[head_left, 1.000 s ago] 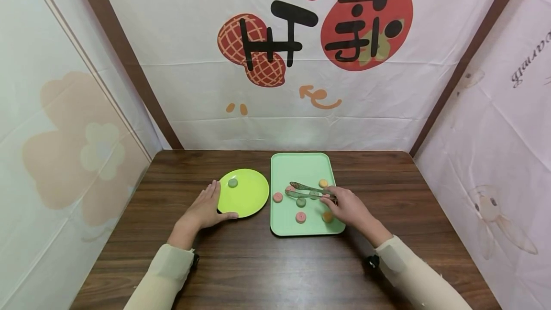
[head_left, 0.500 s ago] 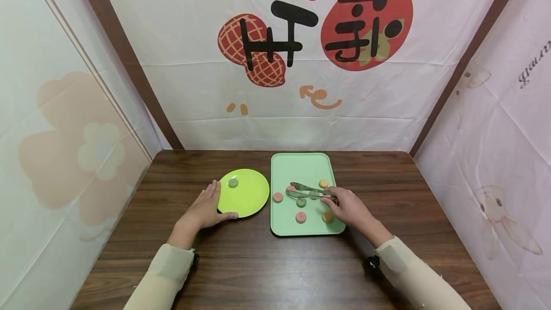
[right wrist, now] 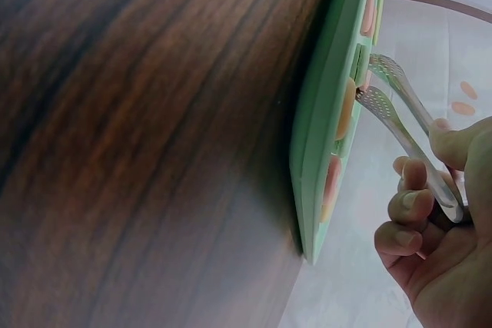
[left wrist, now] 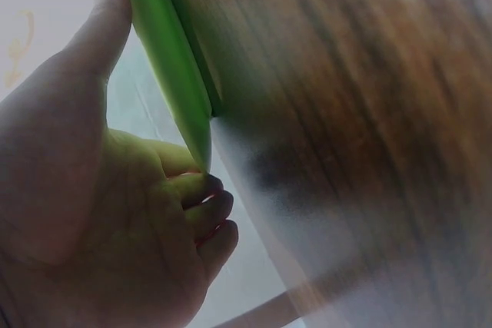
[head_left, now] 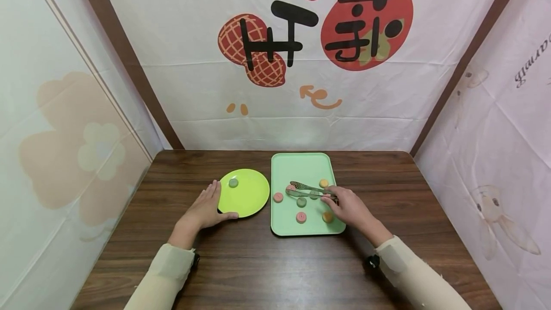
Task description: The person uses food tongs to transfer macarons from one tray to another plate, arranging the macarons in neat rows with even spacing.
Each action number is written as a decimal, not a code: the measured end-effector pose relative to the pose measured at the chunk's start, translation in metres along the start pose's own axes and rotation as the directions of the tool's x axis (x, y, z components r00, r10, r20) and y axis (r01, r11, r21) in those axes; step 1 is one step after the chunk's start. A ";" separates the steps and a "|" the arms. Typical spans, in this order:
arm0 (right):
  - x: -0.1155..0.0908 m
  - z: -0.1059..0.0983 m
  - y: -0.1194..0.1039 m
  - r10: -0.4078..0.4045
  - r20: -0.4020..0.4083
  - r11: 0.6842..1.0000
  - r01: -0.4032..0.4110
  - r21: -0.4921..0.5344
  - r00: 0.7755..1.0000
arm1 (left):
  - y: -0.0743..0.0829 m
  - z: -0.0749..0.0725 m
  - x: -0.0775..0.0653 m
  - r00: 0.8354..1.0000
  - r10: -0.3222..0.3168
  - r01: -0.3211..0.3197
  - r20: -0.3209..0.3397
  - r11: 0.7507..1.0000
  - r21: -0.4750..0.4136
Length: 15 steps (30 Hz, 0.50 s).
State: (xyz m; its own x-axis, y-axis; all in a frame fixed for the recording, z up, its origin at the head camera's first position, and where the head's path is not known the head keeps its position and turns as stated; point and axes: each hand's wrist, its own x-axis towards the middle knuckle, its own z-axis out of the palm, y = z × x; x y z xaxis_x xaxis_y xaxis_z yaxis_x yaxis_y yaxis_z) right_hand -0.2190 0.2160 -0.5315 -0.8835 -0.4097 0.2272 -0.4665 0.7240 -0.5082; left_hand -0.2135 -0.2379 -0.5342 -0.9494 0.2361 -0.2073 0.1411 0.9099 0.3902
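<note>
My left hand (head_left: 206,207) lies spread against the near-left rim of a yellow-green plate (head_left: 254,200), its thumb and fingers touching the edge. One round green piece, like a macaron (head_left: 233,182), sits on that plate. My right hand (head_left: 347,206) holds metal tongs (right wrist: 407,124) over a light green tray (head_left: 301,164). The two tong arms are apart, with a pink round piece (head_left: 290,188) around their tips; contact is hard to tell. Other round pieces lie on the tray: pink (head_left: 301,217), green (head_left: 301,202), yellow (head_left: 324,183) and orange-brown (head_left: 327,216).
Plate and tray stand side by side on a dark wood-grain table (head_left: 275,271), a narrow gap between them. A printed white cloth (head_left: 193,85) hangs behind the table's far edge, and similar cloths stand at both sides.
</note>
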 end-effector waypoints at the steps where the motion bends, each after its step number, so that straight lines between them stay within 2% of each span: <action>1: 0.000 0.000 0.000 -0.001 -0.001 1.000 0.001 0.001 1.000 | 0.000 0.000 0.000 1.000 0.000 0.000 0.000 1.000 0.000; 9: 0.002 0.001 -0.001 -0.018 -0.015 1.000 0.018 0.000 1.000 | 0.000 -0.001 0.000 1.000 0.000 0.000 0.001 1.000 -0.004; 15: 0.004 0.000 -0.003 -0.009 0.006 1.000 0.009 0.001 1.000 | 0.000 -0.001 0.000 1.000 0.001 -0.001 0.005 1.000 -0.006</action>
State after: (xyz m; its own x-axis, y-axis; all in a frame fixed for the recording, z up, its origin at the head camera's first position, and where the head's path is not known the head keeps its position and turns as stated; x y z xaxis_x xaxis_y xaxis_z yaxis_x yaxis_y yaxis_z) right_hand -0.2212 0.2122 -0.5294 -0.8788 -0.4198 0.2268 -0.4746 0.7198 -0.5066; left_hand -0.2137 -0.2380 -0.5330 -0.9479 0.2389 -0.2108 0.1405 0.9073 0.3962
